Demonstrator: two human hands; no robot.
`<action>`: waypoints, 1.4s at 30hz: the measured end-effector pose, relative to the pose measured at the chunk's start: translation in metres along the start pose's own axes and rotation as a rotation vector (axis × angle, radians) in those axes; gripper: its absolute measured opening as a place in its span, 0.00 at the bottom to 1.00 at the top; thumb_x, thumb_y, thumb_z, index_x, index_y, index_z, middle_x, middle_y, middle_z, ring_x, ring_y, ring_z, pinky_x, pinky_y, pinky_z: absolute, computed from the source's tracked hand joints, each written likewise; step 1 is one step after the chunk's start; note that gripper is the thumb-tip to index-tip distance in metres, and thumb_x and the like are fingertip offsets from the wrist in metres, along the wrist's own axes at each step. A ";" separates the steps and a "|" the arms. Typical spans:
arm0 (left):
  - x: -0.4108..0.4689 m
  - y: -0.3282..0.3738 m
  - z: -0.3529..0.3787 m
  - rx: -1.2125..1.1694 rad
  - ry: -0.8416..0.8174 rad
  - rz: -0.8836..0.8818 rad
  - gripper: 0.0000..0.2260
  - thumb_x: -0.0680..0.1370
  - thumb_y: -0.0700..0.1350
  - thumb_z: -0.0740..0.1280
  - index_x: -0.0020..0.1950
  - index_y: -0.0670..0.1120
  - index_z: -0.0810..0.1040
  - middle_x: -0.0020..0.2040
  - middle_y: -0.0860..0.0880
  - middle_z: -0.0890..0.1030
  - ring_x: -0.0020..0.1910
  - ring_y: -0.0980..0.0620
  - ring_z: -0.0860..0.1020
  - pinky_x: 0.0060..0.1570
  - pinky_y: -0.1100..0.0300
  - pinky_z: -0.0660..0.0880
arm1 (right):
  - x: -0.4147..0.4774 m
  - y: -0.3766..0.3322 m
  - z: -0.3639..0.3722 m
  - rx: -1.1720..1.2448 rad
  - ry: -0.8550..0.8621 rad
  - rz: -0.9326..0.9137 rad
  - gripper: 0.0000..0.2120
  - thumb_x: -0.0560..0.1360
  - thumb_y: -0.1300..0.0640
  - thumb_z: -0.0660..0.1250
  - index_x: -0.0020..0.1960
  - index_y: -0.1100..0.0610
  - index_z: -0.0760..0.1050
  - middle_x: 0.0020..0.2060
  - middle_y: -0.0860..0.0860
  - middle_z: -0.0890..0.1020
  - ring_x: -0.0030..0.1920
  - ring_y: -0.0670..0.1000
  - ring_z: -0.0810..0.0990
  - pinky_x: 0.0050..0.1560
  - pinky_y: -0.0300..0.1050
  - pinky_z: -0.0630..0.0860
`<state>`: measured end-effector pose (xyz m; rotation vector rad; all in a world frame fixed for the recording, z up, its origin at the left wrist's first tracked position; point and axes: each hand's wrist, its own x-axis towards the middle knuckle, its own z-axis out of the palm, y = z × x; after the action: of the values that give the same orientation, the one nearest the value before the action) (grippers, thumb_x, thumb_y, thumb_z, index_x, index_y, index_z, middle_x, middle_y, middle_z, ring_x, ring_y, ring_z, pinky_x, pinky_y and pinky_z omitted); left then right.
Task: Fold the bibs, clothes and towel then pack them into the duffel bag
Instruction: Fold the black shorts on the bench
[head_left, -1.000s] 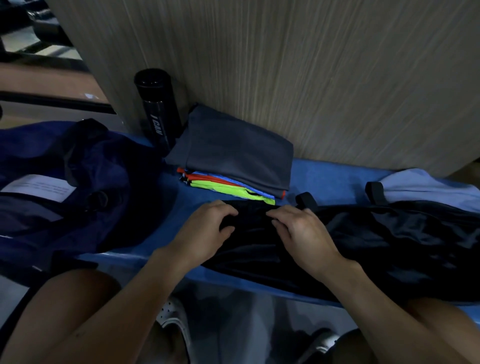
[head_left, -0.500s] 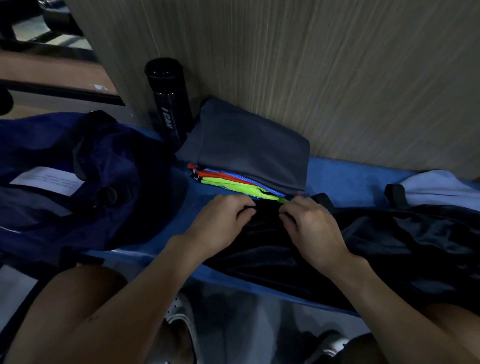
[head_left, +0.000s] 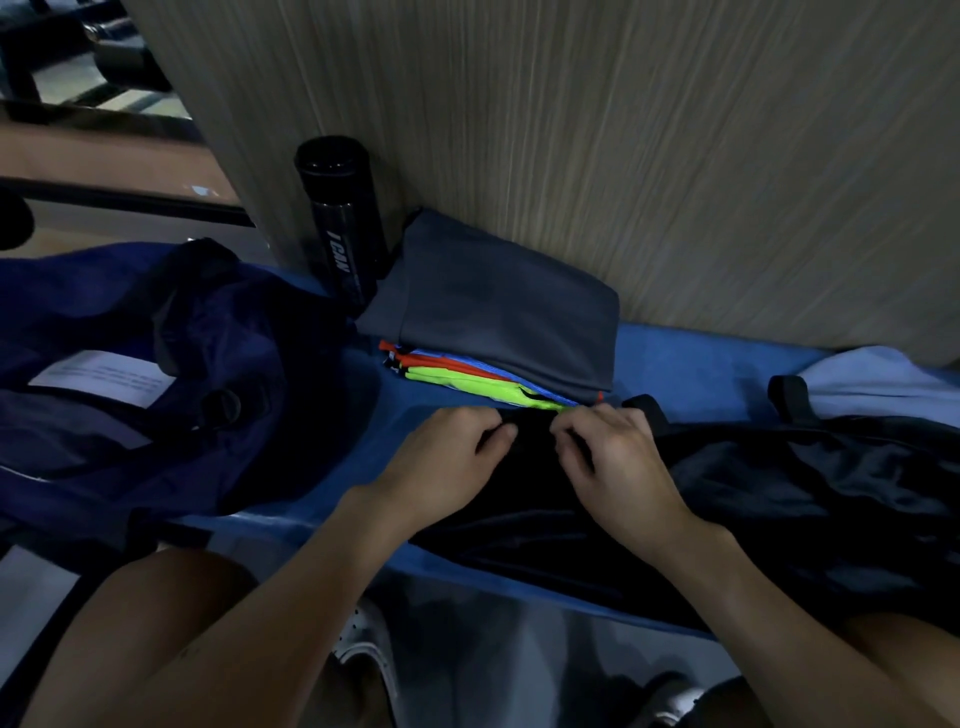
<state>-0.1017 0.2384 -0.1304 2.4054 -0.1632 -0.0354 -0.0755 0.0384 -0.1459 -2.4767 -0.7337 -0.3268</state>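
Both hands appeared in the head view: the left hand (head_left: 447, 457) and right hand (head_left: 618, 462), fingers curled, pinched the far edge of the crumpled black fabric garment (head_left: 779, 493) on the blue padded bench (head_left: 675, 364). Risk: its loose right portion could bunch and skew the fold. Just beyond the knuckles, the folded grey garment (head_left: 498, 312) atop neon bibs (head_left: 467, 382) limited room. The open navy duffel bag (head_left: 156, 415) lay left, with a black cylindrical bottle (head_left: 343, 218) beyond it.

duffel bag (head_left: 156, 389) left on bench (head_left: 691, 364) | bottle (head_left: 343, 218) behind bag, against wall (head_left: 623, 156) | folded stack (head_left: 509, 312) just right of bottle | garment (head_left: 779, 493) before stack, right of bag
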 end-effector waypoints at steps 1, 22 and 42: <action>0.001 0.002 0.000 -0.098 0.006 -0.030 0.19 0.83 0.51 0.61 0.33 0.47 0.68 0.29 0.53 0.70 0.29 0.53 0.70 0.34 0.50 0.70 | 0.000 -0.001 0.000 -0.001 -0.021 0.001 0.10 0.74 0.58 0.68 0.55 0.53 0.76 0.45 0.46 0.80 0.48 0.48 0.75 0.53 0.47 0.66; -0.003 0.006 0.010 0.223 -0.025 0.087 0.12 0.84 0.52 0.54 0.49 0.48 0.73 0.49 0.56 0.68 0.43 0.51 0.75 0.43 0.48 0.75 | 0.000 -0.005 -0.010 0.060 -0.051 0.045 0.03 0.77 0.61 0.66 0.49 0.55 0.78 0.30 0.48 0.79 0.30 0.49 0.73 0.42 0.44 0.69; 0.002 -0.006 0.007 0.294 0.078 0.016 0.15 0.78 0.48 0.71 0.63 0.47 0.77 0.59 0.50 0.76 0.60 0.49 0.72 0.61 0.56 0.70 | -0.016 -0.018 -0.037 0.172 -0.196 0.092 0.04 0.70 0.56 0.64 0.44 0.53 0.76 0.34 0.44 0.78 0.40 0.48 0.74 0.46 0.26 0.65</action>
<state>-0.0992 0.2377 -0.1400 2.6931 -0.1605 0.0964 -0.1014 0.0239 -0.1129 -2.3897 -0.6919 0.0132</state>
